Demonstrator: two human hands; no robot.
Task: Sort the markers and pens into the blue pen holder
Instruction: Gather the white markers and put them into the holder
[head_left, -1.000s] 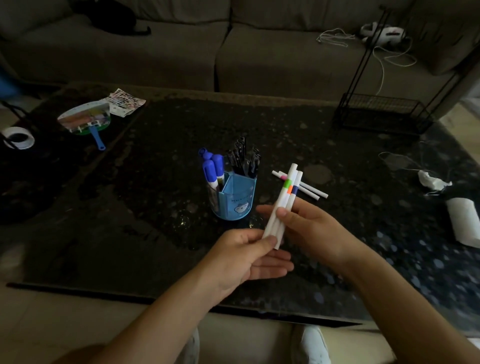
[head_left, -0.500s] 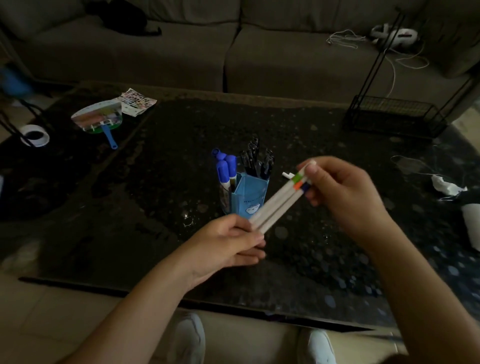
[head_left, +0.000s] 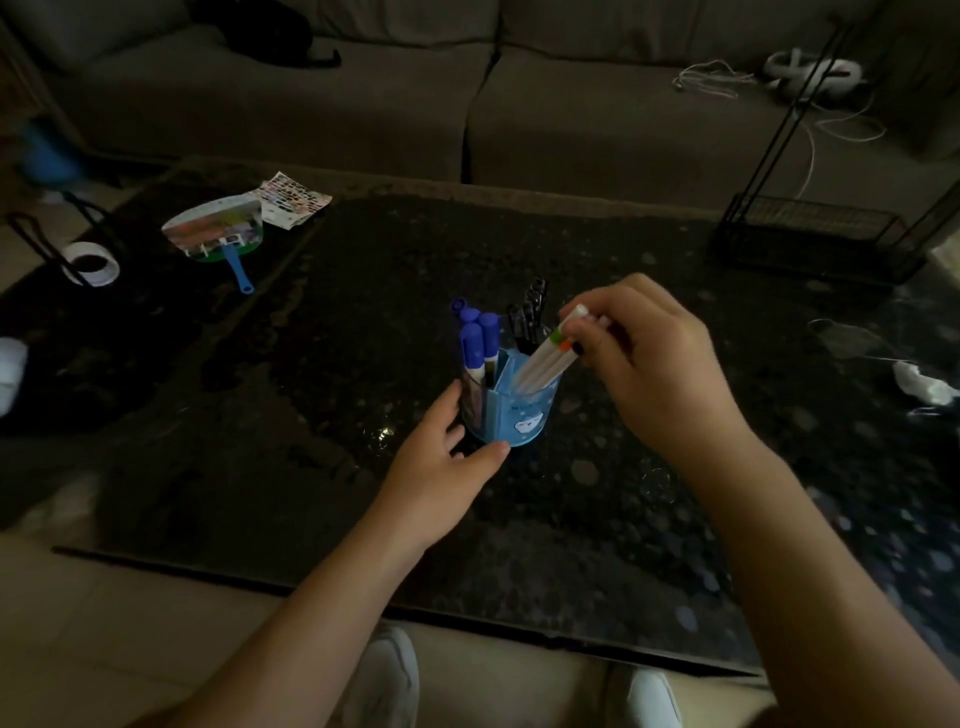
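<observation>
The blue pen holder (head_left: 519, 418) stands mid-table with blue-capped markers (head_left: 480, 345) in its left compartment and black pens (head_left: 529, 317) at the back. My right hand (head_left: 649, 364) grips a bundle of white markers (head_left: 545, 361) with coloured bands near the upper end; their lower ends dip into the holder's right front compartment. My left hand (head_left: 441, 457) cups the holder's lower left side, thumb and fingers touching it.
A hand fan (head_left: 218, 234) with a blue handle and a sticker sheet (head_left: 291, 200) lie at the table's far left. A black wire rack (head_left: 810, 239) stands far right. Crumpled white paper (head_left: 924, 387) lies at the right edge. A sofa runs behind the table.
My left hand let go of the white markers and moved onto the pen holder. My right hand carried the bundle left and down, with the ends now inside the holder.
</observation>
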